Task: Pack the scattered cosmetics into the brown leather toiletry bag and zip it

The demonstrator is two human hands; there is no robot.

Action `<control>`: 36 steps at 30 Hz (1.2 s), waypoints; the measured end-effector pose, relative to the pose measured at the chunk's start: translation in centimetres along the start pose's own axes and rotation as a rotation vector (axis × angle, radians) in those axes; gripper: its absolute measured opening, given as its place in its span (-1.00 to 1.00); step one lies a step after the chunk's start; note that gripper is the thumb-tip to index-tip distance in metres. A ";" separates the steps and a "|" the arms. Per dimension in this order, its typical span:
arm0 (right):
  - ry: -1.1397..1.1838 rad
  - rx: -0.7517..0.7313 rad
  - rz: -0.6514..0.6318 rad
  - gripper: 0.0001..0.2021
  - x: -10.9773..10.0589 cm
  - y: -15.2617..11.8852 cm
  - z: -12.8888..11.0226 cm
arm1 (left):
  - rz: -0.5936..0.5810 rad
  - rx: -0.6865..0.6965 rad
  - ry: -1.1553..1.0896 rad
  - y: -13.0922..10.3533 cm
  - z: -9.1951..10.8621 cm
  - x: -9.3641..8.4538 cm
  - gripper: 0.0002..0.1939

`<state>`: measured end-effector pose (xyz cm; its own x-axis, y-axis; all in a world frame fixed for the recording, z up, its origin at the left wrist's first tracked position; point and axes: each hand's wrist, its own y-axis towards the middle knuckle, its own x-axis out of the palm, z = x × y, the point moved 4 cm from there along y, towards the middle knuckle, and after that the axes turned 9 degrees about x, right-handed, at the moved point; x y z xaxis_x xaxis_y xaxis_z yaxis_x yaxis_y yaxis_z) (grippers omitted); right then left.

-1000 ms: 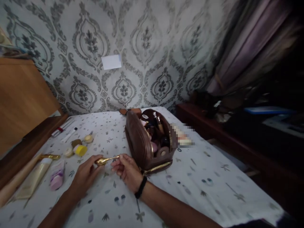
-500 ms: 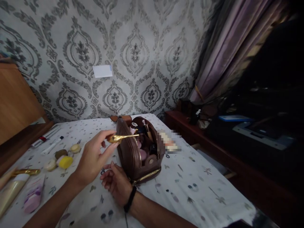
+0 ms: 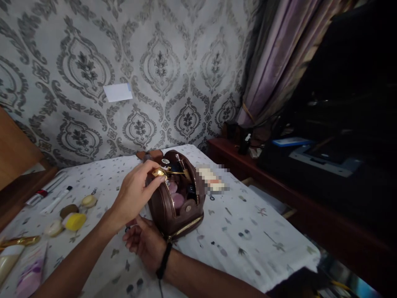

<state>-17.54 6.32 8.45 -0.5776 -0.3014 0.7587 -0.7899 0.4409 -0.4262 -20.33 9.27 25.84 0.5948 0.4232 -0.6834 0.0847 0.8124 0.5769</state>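
Since the earlier frame, the left hand [image 3: 135, 186] has carried the slender, shiny gold-coloured object with a thick rounded end [image 3: 160, 171] from low in front of the bag up to its mouth; the right hand [image 3: 147, 244] has let go of it. The gold object now lies across the bag's opening, its thick end pinched between the left thumb and fingers, its thin end pointing right over the contents. The right hand is just before the bag's near left corner, palm turned partly up, fingers loosely curled and parted; I cannot tell whether it touches the cloth. A black band [image 3: 164, 260] circles its wrist.

The dark brown leather-look bag with a gold zip [image 3: 161, 211] stands unzipped. Inside are 2 rounded pink items [image 3: 177, 200], a glossy black item [image 3: 191, 191] and slim upright pieces with silvery tops [image 3: 179, 159].

Just right of the bag is a cream-coloured flat item [image 3: 211, 180], blurred by pixels. Well to the left, a yellow-topped round container [image 3: 75, 222] sits among 3 small round pieces, 2 cream and 1 brown. Nearer the left edge lie a pink-and-purple tube [image 3: 31, 273] and a beige tube with a white cap [image 3: 10, 258]. All rest on the desk under its white patterned cloth [image 3: 242, 256].
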 end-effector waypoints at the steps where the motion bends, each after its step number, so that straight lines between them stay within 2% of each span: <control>1: 0.003 0.005 0.000 -0.56 0.0 0.0 0.0 | 0.002 0.004 -0.002 0.0 0.0 0.0 -0.85; 11: 0.007 0.026 0.000 -0.53 0.3 -0.3 -0.2 | -0.002 0.014 0.028 0.7 -0.1 0.2 -0.81; 20: 0.011 0.026 0.013 -0.55 0.1 0.0 0.0 | -0.076 0.083 0.107 2.2 0.7 1.0 -0.81; 26: 0.008 0.014 0.004 -0.53 0.1 -0.1 0.0 | -0.169 0.167 0.225 3.7 1.4 2.6 -0.83; 36: 0.014 0.037 0.011 -0.56 0.0 0.1 0.0 | -0.314 0.172 0.376 5.0 2.1 5.6 -0.81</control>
<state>-17.61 6.33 8.39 -0.5833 -0.2853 0.7605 -0.7910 0.4122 -0.4521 -14.86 14.87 25.82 0.1940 0.3099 -0.9308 0.3617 0.8593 0.3615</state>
